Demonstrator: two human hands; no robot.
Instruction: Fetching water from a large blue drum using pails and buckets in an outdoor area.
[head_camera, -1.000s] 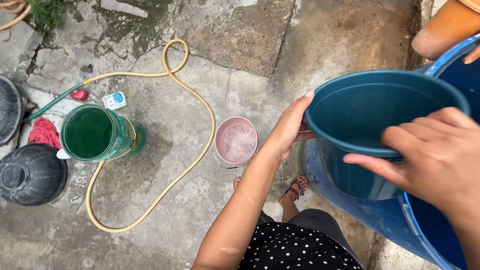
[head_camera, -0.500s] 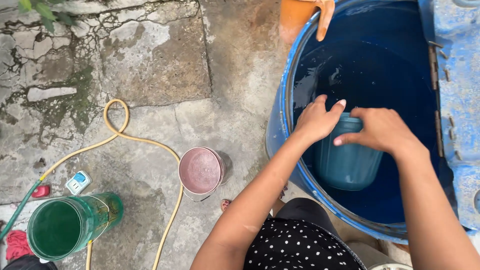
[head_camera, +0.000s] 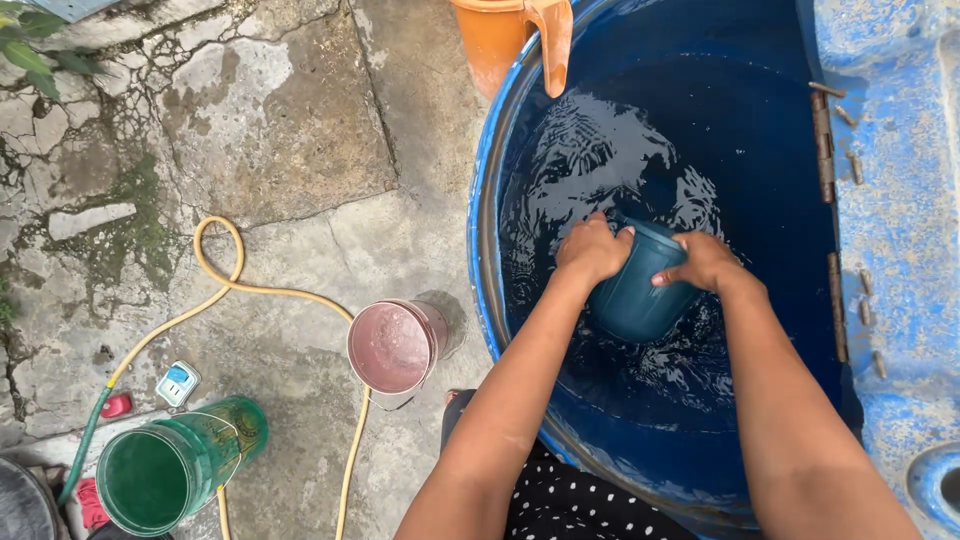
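Note:
Both my hands grip a dark teal bucket (head_camera: 632, 298) down inside a large blue drum (head_camera: 487, 210) filled with rippling water. My left hand (head_camera: 592, 248) clasps the bucket's left rim. On the right rim sits my right hand (head_camera: 703, 262). The bucket is tilted and touches the water surface; its lower part is partly under water.
An orange jug (head_camera: 510, 35) hangs on the drum's far rim. On the cracked concrete stand a pink bucket (head_camera: 392, 346) and a green bucket (head_camera: 170, 470), with a yellow hose (head_camera: 225, 285) looping between them. A small blue-white box (head_camera: 178, 383) lies nearby. A blue lid (head_camera: 895, 200) is at right.
My hands have carried the teal bucket from above the drum's rim down into the drum to the water. The water now ripples around it.

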